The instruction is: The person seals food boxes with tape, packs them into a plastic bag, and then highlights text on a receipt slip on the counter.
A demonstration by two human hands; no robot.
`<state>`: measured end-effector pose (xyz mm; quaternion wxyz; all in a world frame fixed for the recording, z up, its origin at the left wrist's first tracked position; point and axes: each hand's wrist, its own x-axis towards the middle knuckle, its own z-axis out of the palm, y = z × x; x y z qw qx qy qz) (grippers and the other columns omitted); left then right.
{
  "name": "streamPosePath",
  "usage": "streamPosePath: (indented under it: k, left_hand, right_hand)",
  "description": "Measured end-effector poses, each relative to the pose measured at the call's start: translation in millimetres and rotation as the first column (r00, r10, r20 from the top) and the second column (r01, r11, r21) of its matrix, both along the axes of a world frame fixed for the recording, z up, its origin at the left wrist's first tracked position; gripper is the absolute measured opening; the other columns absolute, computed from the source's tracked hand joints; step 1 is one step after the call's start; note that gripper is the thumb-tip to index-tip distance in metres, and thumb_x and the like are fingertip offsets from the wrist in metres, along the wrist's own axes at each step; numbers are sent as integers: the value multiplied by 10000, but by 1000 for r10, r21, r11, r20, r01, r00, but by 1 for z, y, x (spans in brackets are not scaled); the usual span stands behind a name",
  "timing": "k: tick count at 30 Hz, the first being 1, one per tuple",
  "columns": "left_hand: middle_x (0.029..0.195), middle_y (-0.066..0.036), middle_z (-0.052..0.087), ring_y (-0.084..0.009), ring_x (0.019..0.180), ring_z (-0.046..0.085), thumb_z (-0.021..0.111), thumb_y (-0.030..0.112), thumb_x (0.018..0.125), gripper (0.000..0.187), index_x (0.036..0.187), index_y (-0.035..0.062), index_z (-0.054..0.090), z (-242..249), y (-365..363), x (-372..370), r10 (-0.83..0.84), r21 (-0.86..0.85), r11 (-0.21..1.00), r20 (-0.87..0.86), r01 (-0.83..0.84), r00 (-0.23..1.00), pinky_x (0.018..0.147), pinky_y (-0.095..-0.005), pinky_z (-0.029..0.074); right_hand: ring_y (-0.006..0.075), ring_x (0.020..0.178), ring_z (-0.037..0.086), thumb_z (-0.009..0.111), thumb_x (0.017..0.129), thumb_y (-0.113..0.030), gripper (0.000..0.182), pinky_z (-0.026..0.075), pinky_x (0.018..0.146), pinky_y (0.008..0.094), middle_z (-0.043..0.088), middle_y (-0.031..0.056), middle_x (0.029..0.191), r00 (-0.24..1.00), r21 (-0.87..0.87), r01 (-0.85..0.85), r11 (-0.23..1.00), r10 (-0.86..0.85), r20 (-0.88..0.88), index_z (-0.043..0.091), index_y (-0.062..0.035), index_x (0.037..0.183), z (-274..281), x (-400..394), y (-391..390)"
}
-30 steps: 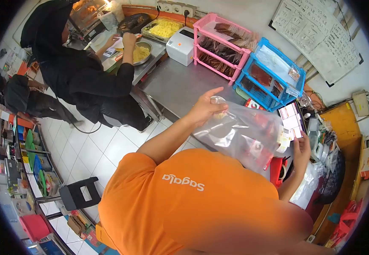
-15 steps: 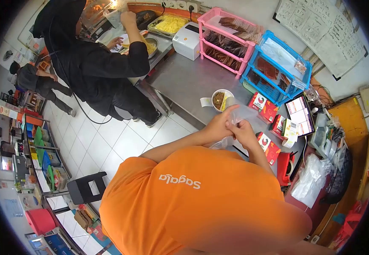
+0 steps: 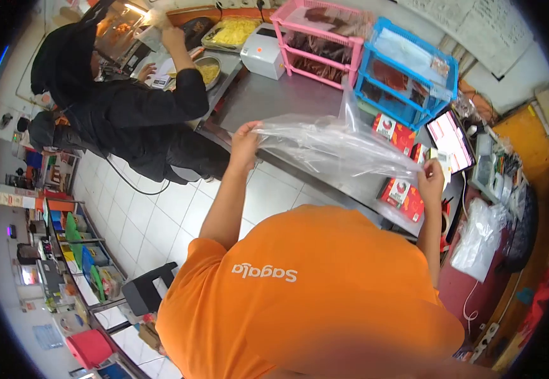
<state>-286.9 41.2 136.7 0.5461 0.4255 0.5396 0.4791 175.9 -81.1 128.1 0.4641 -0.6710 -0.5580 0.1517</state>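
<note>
A clear plastic bag (image 3: 334,146) is stretched wide over the front of the steel table (image 3: 249,104). My left hand (image 3: 245,144) pinches one end of it, with the fingers closed. At the opposite end, my right hand (image 3: 431,177) grips the plastic, fingers closed too. Behind and under the bag's right part are red boxes (image 3: 403,197), close to my right hand. The bowl on the table cannot be made out behind the plastic.
Pink trays (image 3: 320,41) and blue trays (image 3: 407,69) stand at the back. Right of them is a screen (image 3: 449,142). A person in black (image 3: 120,114) works at the left beside a metal bowl (image 3: 209,71). A black chair (image 3: 149,288) stands on the floor.
My hands were close together over the table; they have moved far apart, and the bag is now spread out between them. The view has shifted slightly.
</note>
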Motion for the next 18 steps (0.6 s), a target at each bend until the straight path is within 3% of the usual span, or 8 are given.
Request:
streamPosePath:
  k: [2,4,6,7,10,12,13,18]
  left_hand:
    - [868,-31,593,-142,765,582,507,134,907,180,1058,42,541,8,-10,30,158,-137,986,530,-100,833,632,-257,465]
    - [781,-5,570,-109,677,549,416,239,969,230,1071,57,514,16,-14,41,213,-254,964,566,-78,797,563,-220,424]
    - [702,22,498,-99,576,467,384,270,983,230,991,83,517,-44,4,8,-55,-131,944,843,303,536,517,-231,386]
    - [601,40,362,-92,494,360,455,308,957,197,967,120,513,-8,-5,29,136,-326,940,637,105,759,424,-237,302]
    - [581,50,349,-70,459,322,489,292,946,170,936,125,519,9,-11,48,47,-213,977,347,30,937,410,-218,257]
    - [589,53,357,-54,457,318,548,276,918,159,905,119,525,3,-8,51,76,-199,980,329,-9,941,407,-210,226]
    - [644,28,441,-56,514,387,562,257,909,169,920,90,545,3,-7,55,7,-138,990,195,20,981,440,-220,292]
    - [824,-73,627,-136,752,572,598,157,843,193,965,7,592,18,-52,131,-457,200,848,-194,491,868,664,-303,469]
  right_hand:
    - [89,697,493,508,702,69,138,400,624,216,488,23,746,990,60,76,995,-68,-123,507,-25,804,-1,-14,-4]
    - [102,717,511,500,703,75,165,417,647,223,503,32,758,993,-42,43,998,-47,-108,521,-19,838,-10,-11,-15]
    - [115,737,530,492,704,82,196,434,671,230,518,41,769,996,-121,-13,993,2,-88,535,-13,871,-17,0,-17]
    - [133,746,540,490,707,82,191,442,671,247,525,49,766,983,-118,-31,992,9,-183,531,-8,871,-21,8,-23]
    - [171,781,569,489,712,78,186,457,692,266,533,89,863,953,-111,-73,991,37,-299,511,9,884,-32,13,-34]
    - [221,901,569,518,714,60,285,461,768,296,522,146,1025,997,-261,23,965,-43,-69,503,27,997,-32,4,-33]
    - [294,1065,500,640,711,-33,476,419,900,365,457,187,1183,985,-142,-1,990,25,169,463,14,1150,-24,-10,-30]
    - [377,1219,377,804,618,-228,728,302,1011,439,350,218,1352,976,1,-133,991,131,176,444,-23,1216,39,-113,-13]
